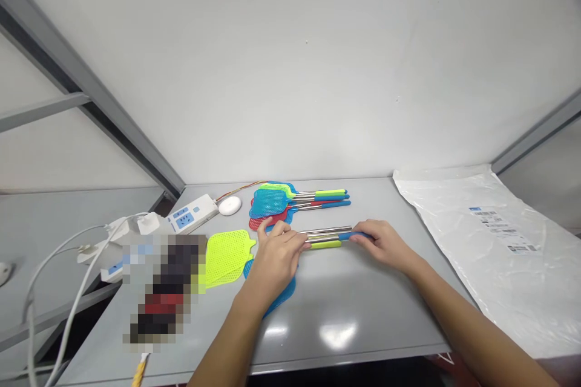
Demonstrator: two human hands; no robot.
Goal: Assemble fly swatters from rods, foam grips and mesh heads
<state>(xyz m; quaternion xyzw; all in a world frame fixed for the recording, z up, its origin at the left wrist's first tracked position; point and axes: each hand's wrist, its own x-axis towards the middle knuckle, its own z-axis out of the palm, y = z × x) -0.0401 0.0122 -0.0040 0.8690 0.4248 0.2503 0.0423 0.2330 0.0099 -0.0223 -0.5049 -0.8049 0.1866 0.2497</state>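
We see the left hand [278, 249] closed on metal rods [327, 231] and the right hand [382, 242] pinching a blue handle [345, 236] at their right end. Left of this grip lie yellow-green mesh heads [227, 257]; beyond it, we note a pile of fly swatters [270, 202]; to its right, a white package [494, 278].

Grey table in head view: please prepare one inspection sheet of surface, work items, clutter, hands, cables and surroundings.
Surface: smooth grey tabletop, light reflections near front edge.
Work items: pile of blue, red and lime mesh fly swatters at back; lime mesh heads and partly hidden blue mesh nearer; silver metal rods at centre.
Clutter: white power strip, round white disc, left; labelled white plastic bag, right; dark object, too pixelated to identify.
Hands: left hand holds rods; right hand pinches blue handle.
Cables: white cables, left; thin reddish wires near disc.
Surroundings: white wall behind; grey metal frame bars both sides.
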